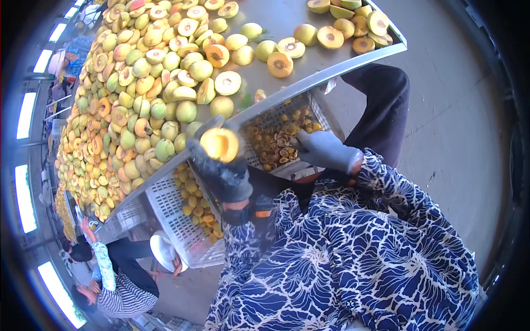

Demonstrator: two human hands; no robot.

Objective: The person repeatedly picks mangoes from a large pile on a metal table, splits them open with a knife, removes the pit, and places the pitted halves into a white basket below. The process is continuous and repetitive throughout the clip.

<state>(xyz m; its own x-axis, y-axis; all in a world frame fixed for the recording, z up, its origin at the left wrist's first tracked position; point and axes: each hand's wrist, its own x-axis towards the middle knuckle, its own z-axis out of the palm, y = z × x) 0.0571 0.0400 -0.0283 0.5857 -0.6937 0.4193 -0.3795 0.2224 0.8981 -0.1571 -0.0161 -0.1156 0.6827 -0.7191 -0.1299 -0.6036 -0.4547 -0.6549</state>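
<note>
My left hand (219, 165), in a dark, wet-looking glove, holds a halved peach (219, 145), its cut face up with a hollow in the middle. It is at the metal table's rim (306, 86). A grey glove covers my right hand (323, 149), which is over a plastic crate (290, 167) of pits and scraps (275, 145). Its fingers are curled; whether they hold a tool or a pit is hidden. A big heap of halved and whole peaches (140, 99) covers much of the tabletop. A few halves with pits in them (280, 64) lie near the rim.
A white slotted crate (165, 211) with peach halves (198, 207) stands below the table, left of my knees. More halves (360, 25) gather in the table's far right corner. Another person in a striped top (124, 298) sits at the lower left, beside a white round object (163, 250).
</note>
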